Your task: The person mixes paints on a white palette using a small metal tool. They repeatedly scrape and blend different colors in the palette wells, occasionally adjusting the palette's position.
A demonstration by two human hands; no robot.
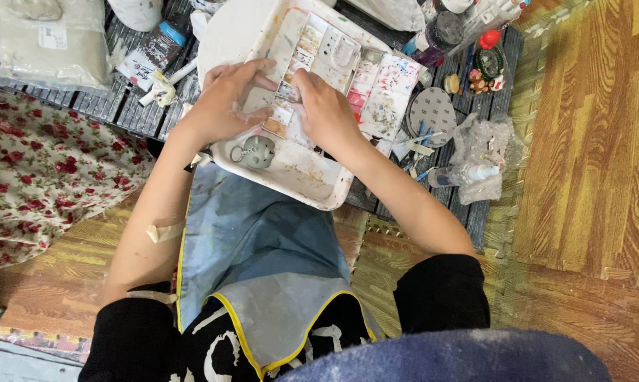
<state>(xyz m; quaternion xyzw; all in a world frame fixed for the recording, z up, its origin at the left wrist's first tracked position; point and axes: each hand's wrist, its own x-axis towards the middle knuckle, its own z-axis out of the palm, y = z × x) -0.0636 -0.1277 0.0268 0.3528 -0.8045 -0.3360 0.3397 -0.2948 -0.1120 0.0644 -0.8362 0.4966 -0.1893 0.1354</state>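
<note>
A white tray [319, 185] rests on a low grey slatted table, partly over my lap. In it lies an opened paint box [340, 67] with small colour pans and a stained mixing lid. My left hand [227, 102] grips the box's near left edge. My right hand [326, 110] presses on the pans beside it, fingers bent; whether it pinches one pan I cannot tell. A small grey clay figure on a key ring [256, 151] sits in the tray just below my left hand.
A paint bottle [149, 53] and a bagged grey block [50, 42] lie at the left of the slatted table [475, 205]. A round grey disc [432, 111], brushes, a spray bottle [464, 173] and crumpled plastic lie at the right. Floral cloth [43, 170] covers the left.
</note>
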